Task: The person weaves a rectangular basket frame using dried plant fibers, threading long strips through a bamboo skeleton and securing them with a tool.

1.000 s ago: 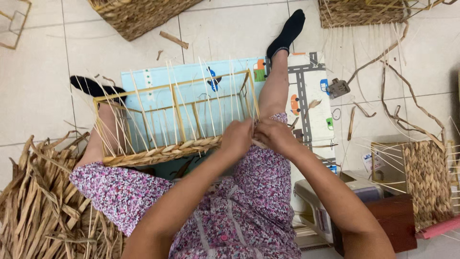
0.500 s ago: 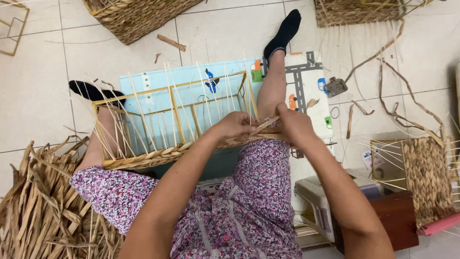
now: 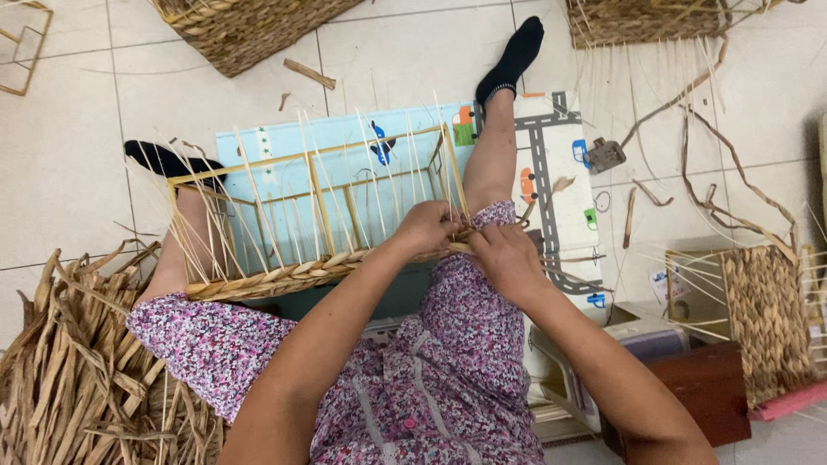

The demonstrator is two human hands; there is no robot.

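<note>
A gold wire basket frame (image 3: 319, 185) with thin pale upright stakes lies across my lap between my legs. A thick braided straw band (image 3: 284, 274) runs along its near edge. My left hand (image 3: 426, 226) pinches the braid at the frame's right corner. My right hand (image 3: 504, 257) grips the same braid end just to the right of it, the two hands nearly touching.
A heap of dried straw (image 3: 69, 362) lies at my left. Woven baskets (image 3: 250, 26) stand at the top, and a part-woven one (image 3: 767, 319) at the right beside a brown box (image 3: 698, 396). A printed play mat (image 3: 551, 181) lies under my legs. Loose strands litter the tiles.
Both hands shifted slightly right along the braid toward the frame's corner and then settled there, the right hand dropping a little lower.
</note>
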